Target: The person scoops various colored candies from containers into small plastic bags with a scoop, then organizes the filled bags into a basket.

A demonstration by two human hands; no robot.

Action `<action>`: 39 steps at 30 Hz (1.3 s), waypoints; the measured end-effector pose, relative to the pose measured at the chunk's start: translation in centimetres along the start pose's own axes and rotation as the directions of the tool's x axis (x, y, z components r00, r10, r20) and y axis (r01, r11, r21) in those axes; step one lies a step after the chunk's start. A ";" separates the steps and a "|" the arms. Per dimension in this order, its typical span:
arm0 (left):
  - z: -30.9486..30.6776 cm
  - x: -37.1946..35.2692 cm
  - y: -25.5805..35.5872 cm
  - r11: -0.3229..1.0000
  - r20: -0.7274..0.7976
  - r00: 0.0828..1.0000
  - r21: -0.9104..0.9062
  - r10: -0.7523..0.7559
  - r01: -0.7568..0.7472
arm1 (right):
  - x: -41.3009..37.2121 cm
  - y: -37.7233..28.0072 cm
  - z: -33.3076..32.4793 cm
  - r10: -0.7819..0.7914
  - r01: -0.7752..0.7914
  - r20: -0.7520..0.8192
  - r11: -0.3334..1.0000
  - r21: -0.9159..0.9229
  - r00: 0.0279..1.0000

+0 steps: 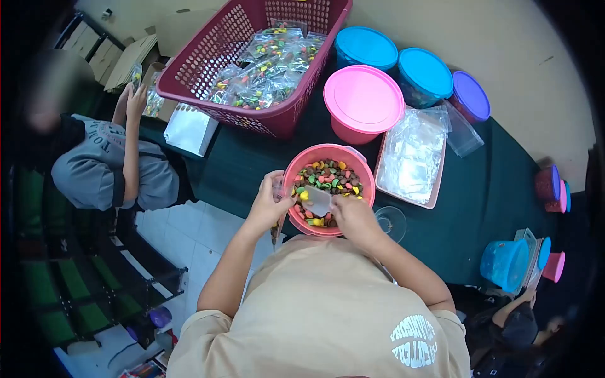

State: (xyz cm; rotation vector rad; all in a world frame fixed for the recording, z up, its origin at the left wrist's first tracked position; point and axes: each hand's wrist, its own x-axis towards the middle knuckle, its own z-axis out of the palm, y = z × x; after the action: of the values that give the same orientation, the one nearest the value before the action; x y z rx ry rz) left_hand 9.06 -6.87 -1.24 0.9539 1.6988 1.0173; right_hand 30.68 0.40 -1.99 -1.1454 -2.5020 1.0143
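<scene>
A round pink tub [361, 165] of brown, green, yellow and pink candies stands at the table edge in front of me. My right hand [354, 216] grips a translucent scoop [317, 201] over the candies, with a few yellow pieces at its tip. At the tub's left rim, my left hand [269, 205] pinches a clear plastic bag [276, 232], which hangs down outside the tub with some candies in it. The scoop's tip is close to my left fingers. A clear round dish [392, 223] lies right of the tub.
Behind stand a maroon basket [285, 120] of filled bags, a pink-lidded tub [363, 99] and blue-lidded tubs [366, 47]. A tray [431, 200] of empty bags lies to the right. One person [107, 157] works at left, another [520, 321] at lower right.
</scene>
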 end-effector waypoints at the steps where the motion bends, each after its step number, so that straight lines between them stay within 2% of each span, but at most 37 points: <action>1: -0.4 0.3 0.3 1.000 0.031 0.999 0.013 -0.025 0.025 | 0.2 -0.7 -1.1 0.018 -0.019 -0.016 0.997 -0.074 1.000; 2: -0.9 0.5 0.4 0.999 0.051 0.998 0.022 -0.030 0.029 | 0.4 -1.0 -1.8 -0.036 0.018 -0.074 0.974 -0.226 0.997; 4: -1.9 1.2 0.5 0.999 0.128 0.992 0.054 -0.012 0.005 | 1.0 -1.0 -2.4 -0.062 -0.019 -0.168 0.898 -0.439 0.984; 5: -2.5 1.7 0.4 0.994 0.150 0.989 0.106 -0.007 -0.009 | 1.6 -0.7 -2.3 -0.040 -0.040 -0.173 0.898 -0.438 0.984; 7: -3.4 2.6 0.4 0.996 0.220 0.975 0.086 -0.024 0.005 | 2.8 -0.1 -1.4 0.017 -0.178 -0.285 0.816 -0.550 0.958; 8: -3.9 3.1 0.3 0.997 0.270 0.962 0.069 -0.041 0.023 | 3.3 -0.3 -0.7 0.035 -0.198 -0.292 0.812 -0.549 0.956; 10: -4.4 4.1 -0.5 1.000 0.356 0.934 0.010 0.008 -0.013 | 4.1 -0.8 0.9 0.063 -0.137 -0.160 0.849 -0.510 0.985; 11: -4.7 4.5 -0.8 0.998 0.419 0.906 -0.055 0.059 -0.040 | 4.0 -0.7 2.3 0.010 -0.052 -0.082 0.847 -0.530 0.997; 12: -4.9 4.9 -0.9 0.998 0.441 0.896 -0.053 0.055 -0.035 | 3.3 -1.6 2.4 0.034 -0.076 -0.089 0.846 -0.527 0.995; 14: -5.3 5.7 -0.8 0.992 0.487 0.873 -0.120 0.023 0.041 | 1.5 -4.1 1.9 -0.012 -0.004 -0.031 0.892 -0.452 0.999; 15: -5.3 5.9 -0.1 0.990 0.501 0.865 -0.113 -0.015 0.083 | 0.7 -4.4 1.7 0.020 -0.033 -0.035 0.895 -0.444 0.999; 18: -5.1 7.0 -0.2 0.997 0.574 0.819 -0.072 0.008 0.041 | -1.0 -5.5 -0.2 0.114 -0.134 -0.072 0.848 -0.512 0.991; 19: -5.1 7.2 0.1 0.997 0.594 0.804 -0.066 0.007 0.040 | -1.5 -5.9 -0.8 0.147 -0.209 -0.158 0.828 -0.520 0.976; 20: -5.2 7.4 0.6 0.995 0.613 0.790 -0.075 -0.008 0.068 | -1.9 -6.4 -1.3 0.167 -0.233 -0.172 0.824 -0.516 0.971; 22: -5.2 7.6 0.8 0.993 0.645 0.763 -0.075 -0.025 0.096 | -2.7 -7.1 -1.9 0.377 -0.434 -0.236 0.623 -0.651 0.896; 23: -5.2 7.8 0.5 0.985 0.653 0.757 -0.146 0.027 0.090 | -3.1 -7.1 -1.5 0.410 -0.451 -0.231 0.596 -0.664 0.883; 24: -5.2 7.8 0.4 0.973 0.656 0.750 -0.216 0.079 0.086 | -3.3 -7.1 -0.6 0.425 -0.469 -0.241 0.590 -0.657 0.872; 25: -5.2 7.7 0.8 0.974 0.671 0.737 -0.209 0.080 0.084 | -3.4 -6.9 0.5 0.418 -0.467 -0.234 0.638 -0.612 0.878; 27: -5.5 7.2 2.1 0.986 0.754 0.655 -0.138 0.045 0.090 | -3.5 -6.9 2.2 0.405 -0.477 -0.251 0.736 -0.481 0.879; 28: -5.4 7.3 1.9 0.987 0.761 0.647 -0.133 0.044 0.089 | -3.3 -7.1 2.7 0.413 -0.486 -0.258 0.733 -0.476 0.874; 30: -5.3 7.5 1.2 0.989 0.772 0.628 -0.145 0.097 0.026 | -2.9 -7.6 3.5 0.536 -0.571 -0.234 0.814 -0.112 0.811; 32: -5.7 7.7 1.4 0.995 0.788 0.611 -0.097 0.076 0.002 | -2.0 -8.2 4.4 0.554 -0.591 -0.280 0.804 -0.064 0.784; 34: -5.9 7.8 1.6 0.999 0.801 0.597 -0.048 0.052 -0.023 | -1.5 -8.5 4.9 0.627 -0.633 -0.278 0.770 0.080 0.727; 35: -5.9 7.8 1.6 0.998 0.786 0.616 -0.031 0.058 -0.054 | -1.5 -8.3 5.1 0.629 -0.633 -0.278 0.769 0.087 0.726; 37: -6.2 7.9 1.3 0.996 0.770 0.636 -0.008 0.061 -0.086 | -1.5 -7.7 5.2 0.526 -0.557 -0.418 0.829 0.056 0.741; 39: -6.5 8.3 0.5 0.997 0.810 0.581 -0.047 0.076 -0.065 | -1.4 -8.2 4.0 0.538 -0.575 -0.417 0.817 0.044 0.733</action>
State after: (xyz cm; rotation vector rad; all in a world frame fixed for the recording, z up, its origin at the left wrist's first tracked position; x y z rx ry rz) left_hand 0.57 -0.60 -1.70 1.2372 0.8613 0.4725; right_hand 25.08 -6.39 0.61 -1.9815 -1.9074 0.6649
